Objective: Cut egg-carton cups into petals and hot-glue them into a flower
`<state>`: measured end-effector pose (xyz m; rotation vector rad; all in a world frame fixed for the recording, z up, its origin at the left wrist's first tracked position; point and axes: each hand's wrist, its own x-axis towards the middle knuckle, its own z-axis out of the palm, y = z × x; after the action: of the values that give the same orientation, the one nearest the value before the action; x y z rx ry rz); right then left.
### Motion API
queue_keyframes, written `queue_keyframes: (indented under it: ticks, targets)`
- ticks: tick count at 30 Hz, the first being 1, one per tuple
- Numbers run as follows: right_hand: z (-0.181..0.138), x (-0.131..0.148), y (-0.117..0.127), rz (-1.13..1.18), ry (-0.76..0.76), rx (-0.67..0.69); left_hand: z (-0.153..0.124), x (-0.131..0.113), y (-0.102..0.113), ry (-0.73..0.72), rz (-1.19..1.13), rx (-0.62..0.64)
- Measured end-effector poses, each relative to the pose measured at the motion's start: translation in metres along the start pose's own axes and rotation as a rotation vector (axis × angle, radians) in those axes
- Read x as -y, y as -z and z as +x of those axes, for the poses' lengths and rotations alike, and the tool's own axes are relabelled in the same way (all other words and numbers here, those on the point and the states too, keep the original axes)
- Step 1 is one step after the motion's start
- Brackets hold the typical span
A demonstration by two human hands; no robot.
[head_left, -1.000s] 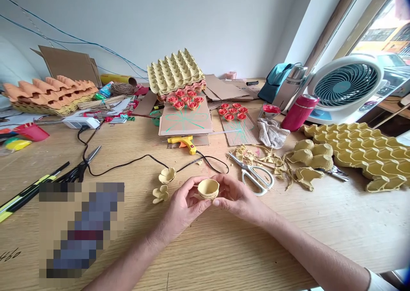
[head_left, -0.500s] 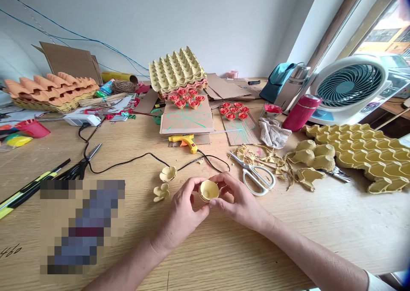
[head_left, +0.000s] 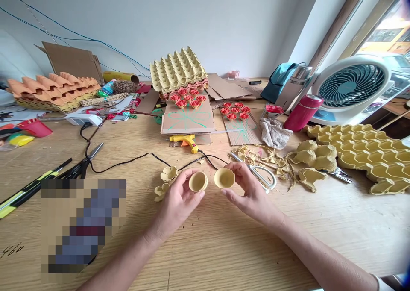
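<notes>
Pinching the left cup (head_left: 197, 182) and right cup (head_left: 224, 178) by their outer sides are left grip (head_left: 179, 199) and right grip (head_left: 254, 197).

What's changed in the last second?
The nested stack has been pulled apart: the right hand has moved right with one egg-tray cup, the left hand slightly left with the remaining cup, possibly more than one. Neither was set down. The glue gun and pink flask stayed put.
</notes>
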<state>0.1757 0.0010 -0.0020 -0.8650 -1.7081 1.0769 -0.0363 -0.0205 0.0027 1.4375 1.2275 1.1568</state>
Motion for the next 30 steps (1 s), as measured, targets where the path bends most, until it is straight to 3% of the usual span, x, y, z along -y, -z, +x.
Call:
queue_keyframes:
  ticks: [5, 9, 15, 20, 30]
  targets:
    - [-0.002, -0.003, -0.010, 0.141, -0.211, 0.227, 0.003, -0.003, 0.007, 0.035, -0.123, 0.075]
    - [-0.002, -0.009, -0.022, 0.319, -0.226, 0.226, -0.001, 0.007, 0.004, 0.038, -0.096, 0.171]
    - [-0.001, -0.015, -0.026, 0.623, -0.237, 0.195, -0.005, 0.013, 0.001, 0.049, -0.130, 0.178]
    - [-0.001, -0.013, -0.027, 0.646, -0.258, 0.182, -0.003, 0.011, 0.000, 0.099, -0.180, 0.201]
    - [0.003, -0.004, -0.020, 0.617, -0.317, 0.269, -0.004, 0.005, -0.002, 0.039, -0.148, 0.183]
